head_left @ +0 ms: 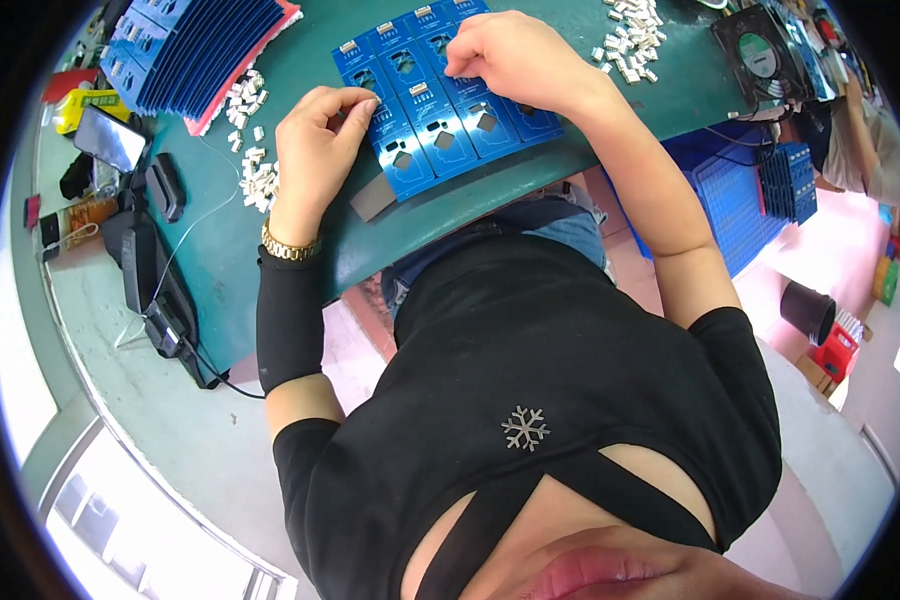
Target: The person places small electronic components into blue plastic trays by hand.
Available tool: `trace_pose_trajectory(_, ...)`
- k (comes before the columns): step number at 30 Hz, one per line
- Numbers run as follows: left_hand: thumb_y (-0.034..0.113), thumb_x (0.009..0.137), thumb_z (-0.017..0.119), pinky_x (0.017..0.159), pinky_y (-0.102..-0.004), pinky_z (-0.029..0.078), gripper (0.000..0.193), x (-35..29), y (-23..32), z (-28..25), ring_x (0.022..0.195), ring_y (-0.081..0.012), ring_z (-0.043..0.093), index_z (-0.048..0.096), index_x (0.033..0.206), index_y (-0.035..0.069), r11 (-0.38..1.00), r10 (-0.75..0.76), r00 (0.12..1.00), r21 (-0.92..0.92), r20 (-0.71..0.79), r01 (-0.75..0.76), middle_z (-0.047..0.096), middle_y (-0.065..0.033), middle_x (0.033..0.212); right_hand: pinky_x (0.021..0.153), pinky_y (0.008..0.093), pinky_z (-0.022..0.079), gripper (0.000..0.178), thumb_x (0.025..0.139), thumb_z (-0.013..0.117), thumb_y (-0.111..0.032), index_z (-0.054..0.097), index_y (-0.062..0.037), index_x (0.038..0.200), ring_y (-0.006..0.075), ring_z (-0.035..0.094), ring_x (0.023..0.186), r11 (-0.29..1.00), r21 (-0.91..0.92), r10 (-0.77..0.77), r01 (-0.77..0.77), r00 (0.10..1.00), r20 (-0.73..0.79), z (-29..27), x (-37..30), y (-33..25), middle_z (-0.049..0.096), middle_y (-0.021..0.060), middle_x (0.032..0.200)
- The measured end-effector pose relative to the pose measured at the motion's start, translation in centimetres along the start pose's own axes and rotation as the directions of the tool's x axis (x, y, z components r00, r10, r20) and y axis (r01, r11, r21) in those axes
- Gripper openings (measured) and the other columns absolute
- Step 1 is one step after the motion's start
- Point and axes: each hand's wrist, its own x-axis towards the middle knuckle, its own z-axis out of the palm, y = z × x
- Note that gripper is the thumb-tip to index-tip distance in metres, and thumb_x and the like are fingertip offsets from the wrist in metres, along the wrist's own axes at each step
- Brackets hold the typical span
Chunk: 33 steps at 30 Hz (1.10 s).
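Observation:
A blue panel of circuit boards [436,112] lies on the green table in front of me, with cut-outs and several small white connectors on it. My left hand [322,138] is closed at the panel's left edge, thumb and forefinger pressed together; what they hold, if anything, does not show. Over the panel's right part my right hand [515,60] is closed in a pinch, and its fingertips hide whatever is between them. Loose white connectors [260,180] lie beside my left wrist, and another pile of connectors [632,42] is beyond my right hand.
Stacked blue boards [195,55] stand at the far left. A phone [110,138] and black devices [150,262] with cables line the table's left side. At the far right is a black fan [760,58]. A blue crate [735,200] sits below the table edge; a co-worker's arm [856,130] shows beyond.

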Motion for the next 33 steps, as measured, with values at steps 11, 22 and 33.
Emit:
trace_pose_trajectory(11, 0.007, 0.083, 0.073, 0.06, -0.022, 0.048, 0.008, 0.4, 0.1, 0.2, 0.064, -0.0088, 0.059, 0.074, 0.09, 0.003, 0.999, -0.013, 0.998, -0.028, 0.068, 0.015, 0.067, -0.0043, 0.079, 0.07, 0.03, 0.051, 0.012, 0.08, 0.071, -0.003, 0.071, -0.0012, 0.091, 0.0229, 0.066, 0.079, 0.967, 0.242, 0.151, -0.076, 0.939, -0.309, -5.3, -5.4, 0.9, 0.066, 0.0098, 0.088)
trace_pose_trajectory(22, 0.008, 0.083, 0.073, 0.061, -0.0216, 0.049, 0.01, 0.1, -0.3, 0.1, 0.065, -0.0076, 0.06, 0.074, 0.091, 0.002, 0.998, -0.057, 0.997, -0.009, 0.05, 0.058, 0.068, -0.0042, 0.079, 0.06, 0.0278, 0.048, 0.008, 0.08, 0.071, 0.0, 0.071, -0.0004, 0.087, 0.0188, 0.063, 0.068, 0.949, 0.226, 0.304, -0.22, 0.83, -0.467, -4.5, -9.5, 2.8, 0.066, 0.0095, 0.078)
trace_pose_trajectory(33, 0.01, 0.084, 0.074, 0.062, -0.0212, 0.048, 0.012, 0.1, -1.0, 0.3, 0.066, -0.0061, 0.059, 0.074, 0.093, 0.001, 0.989, -0.138, 0.988, -0.05, 0.069, 0.141, 0.068, -0.0038, 0.08, 0.055, 0.0285, 0.046, 0.008, 0.078, 0.071, 0.003, 0.07, -0.0015, 0.084, 0.0196, 0.061, 0.062, 0.963, 0.14, 0.265, -0.231, 0.702, -0.661, -3.7, -9.5, 2.0, 0.065, 0.0102, 0.075)
